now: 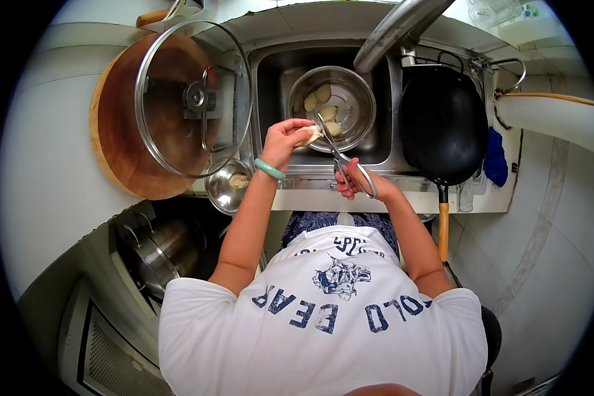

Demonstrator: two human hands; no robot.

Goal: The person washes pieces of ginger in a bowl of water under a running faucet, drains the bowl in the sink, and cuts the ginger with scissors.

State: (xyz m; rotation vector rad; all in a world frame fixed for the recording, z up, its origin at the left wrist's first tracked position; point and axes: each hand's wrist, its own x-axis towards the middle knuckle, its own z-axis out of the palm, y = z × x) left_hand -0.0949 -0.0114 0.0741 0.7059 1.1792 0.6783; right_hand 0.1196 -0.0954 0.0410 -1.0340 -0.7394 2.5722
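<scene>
My left hand [284, 140] pinches a soft, pale cream-coloured piece of food [312, 135] over the near left rim of a steel basin [369, 113]; I cannot make out its exact kind. In my right hand [356, 181] is a pair of scissors [338, 156], fingers and thumb around the handles. The blades point away from me and meet the piece at its right side. Several similar pale pieces [323, 94] lie at the bottom of the basin, which stands in the sink [270, 79]. A green bangle [269, 169] circles my left wrist.
Left of the sink, a glass lid [153, 142] leans over a round wooden board [115, 132]. A small steel bowl [219, 183] holds another pale piece. Right of it hangs or rests a black wok [442, 125]. The faucet [402, 26] reaches over the basin's far side.
</scene>
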